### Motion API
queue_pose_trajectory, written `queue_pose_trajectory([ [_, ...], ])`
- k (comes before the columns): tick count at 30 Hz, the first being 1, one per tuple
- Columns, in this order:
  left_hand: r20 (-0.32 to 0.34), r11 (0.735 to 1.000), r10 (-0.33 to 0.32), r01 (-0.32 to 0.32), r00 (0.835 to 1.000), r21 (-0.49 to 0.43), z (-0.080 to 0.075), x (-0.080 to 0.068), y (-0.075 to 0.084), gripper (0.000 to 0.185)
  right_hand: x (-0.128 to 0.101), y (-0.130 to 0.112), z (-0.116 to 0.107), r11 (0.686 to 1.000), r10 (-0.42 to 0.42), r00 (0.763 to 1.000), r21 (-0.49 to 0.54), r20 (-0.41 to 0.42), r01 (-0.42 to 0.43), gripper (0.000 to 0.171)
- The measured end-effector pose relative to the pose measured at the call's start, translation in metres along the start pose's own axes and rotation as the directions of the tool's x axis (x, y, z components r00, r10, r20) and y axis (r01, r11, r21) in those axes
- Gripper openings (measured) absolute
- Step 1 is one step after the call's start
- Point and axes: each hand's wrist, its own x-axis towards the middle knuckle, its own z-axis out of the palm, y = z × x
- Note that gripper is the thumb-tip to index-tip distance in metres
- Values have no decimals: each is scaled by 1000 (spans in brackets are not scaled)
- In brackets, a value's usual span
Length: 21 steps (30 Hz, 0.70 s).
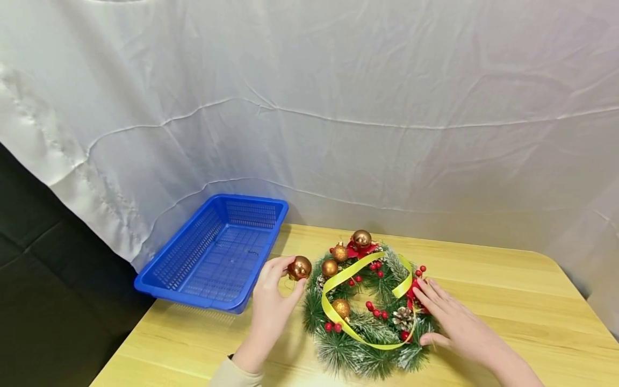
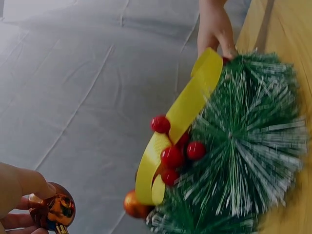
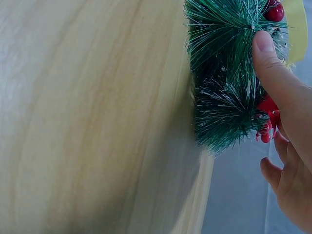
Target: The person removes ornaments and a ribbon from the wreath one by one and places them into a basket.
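My left hand (image 1: 273, 302) holds a shiny copper Christmas ball (image 1: 300, 268) between thumb and fingers, just left of a green Christmas wreath (image 1: 336, 349). The same ball (image 2: 62, 210) shows at the lower left of the left wrist view. My right hand (image 1: 458, 329) rests on the wreath's right side, fingers extended over a red flower (image 1: 415, 294); its thumb touches the green needles (image 3: 229, 39) in the right wrist view. A loose yellow ribbon (image 1: 333, 283) lies over the wreath. Copper balls, red berries (image 1: 376, 310) and a pinecone (image 1: 402, 318) decorate it.
A blue plastic basket (image 1: 213, 304) stands at the table's left, behind my left hand. The light wooden table (image 1: 522, 301) carries everything. A grey-white curtain (image 1: 367, 134) hangs behind it, and dark cloth (image 1: 43, 279) falls at the far left.
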Motion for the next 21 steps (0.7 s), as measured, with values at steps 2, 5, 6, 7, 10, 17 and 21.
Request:
queue_pose_trajectory([
  [2, -14, 1000, 0, 0, 1000, 9, -4, 0, -4, 47, 0, 0, 0, 1000, -5, 1000, -2, -2, 5, 91],
  [5, -32, 1000, -8, 9, 999, 10, -9, 1, -9, 47, 1, 0, -1, 1000, -9, 1000, -4, -5, 9, 90],
  [6, -35, 1000, -15, 16, 999, 7, -11, 2, -11, 47, 1, -1, -1, 1000, -11, 1000, -5, -5, 11, 90],
  [7, -38, 1000, -26, 26, 999, 7, -13, 2, -12, 47, 1, -1, -1, 1000, -9, 1000, -5, -4, 9, 91],
  [10, -49, 999, -45, 45, 998, 6, -17, 4, -17, 47, 1, -1, -1, 1000, -7, 1000, -5, 0, 7, 91],
  [17, -76, 998, -39, 42, 996, 39, -24, 6, -25, 46, 1, -1, 0, 1000, -15, 1000, -9, -5, 15, 92],
  [21, -99, 998, -20, 25, 995, 50, -27, 7, -28, 46, 1, 0, 0, 1000, -18, 1000, -10, -9, 18, 92],
])
